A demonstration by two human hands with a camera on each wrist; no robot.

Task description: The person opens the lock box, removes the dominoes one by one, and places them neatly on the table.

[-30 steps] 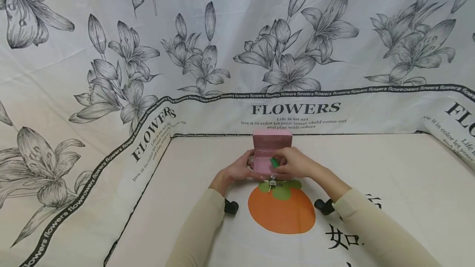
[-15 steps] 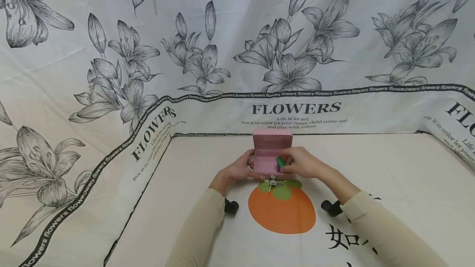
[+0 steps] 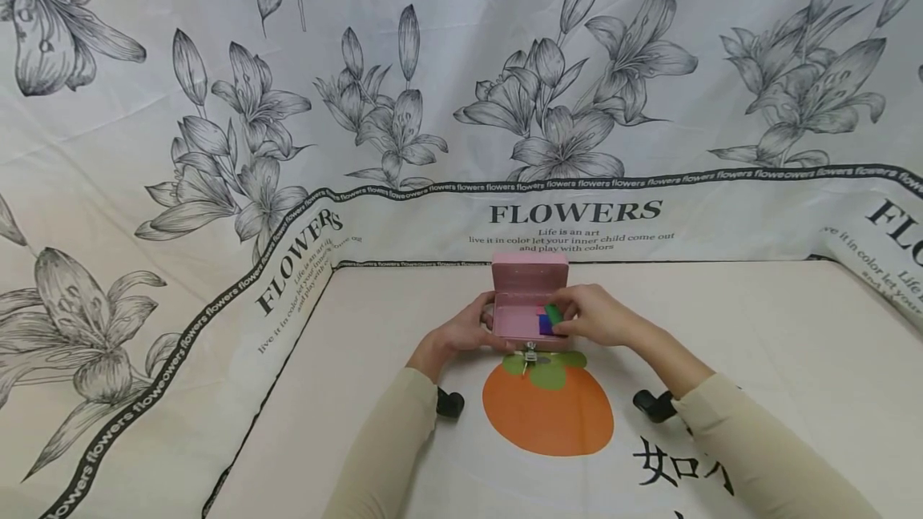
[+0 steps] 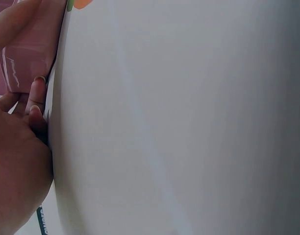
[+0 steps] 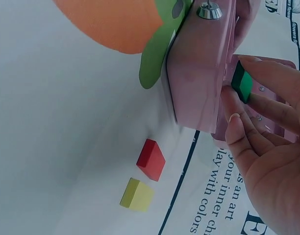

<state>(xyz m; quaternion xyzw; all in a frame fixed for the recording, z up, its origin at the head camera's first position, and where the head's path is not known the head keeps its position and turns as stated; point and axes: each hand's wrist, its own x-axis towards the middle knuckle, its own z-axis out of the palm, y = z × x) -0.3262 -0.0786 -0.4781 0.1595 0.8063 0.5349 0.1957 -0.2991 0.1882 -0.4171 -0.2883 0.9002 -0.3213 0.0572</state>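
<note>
A pink metal box [image 3: 517,319] stands with its lid [image 3: 530,272] raised and a key lock [image 3: 530,354] on its front. My left hand [image 3: 464,331] grips the box's left side, thumb along the front and fingers at the side, as the left wrist view also shows. Between thumb and fingers my right hand [image 3: 594,317] pinches a green block [image 5: 242,82] over the right part of the box. Below it, inside the box, lies a blue block [image 3: 546,325], with a bit of pink-red beside it. The right hand partly covers that end of the box.
In the right wrist view, a red block [image 5: 151,160] and a yellow block [image 5: 137,195] lie on the table to the right of the box. The cloth bears an orange fruit print [image 3: 548,411]. A flower-printed curtain [image 3: 404,215] rises behind the table.
My right hand has shifted right with the green block, which has tilted. The blue block inside the box shows more now. My left hand keeps its hold on the box.
</note>
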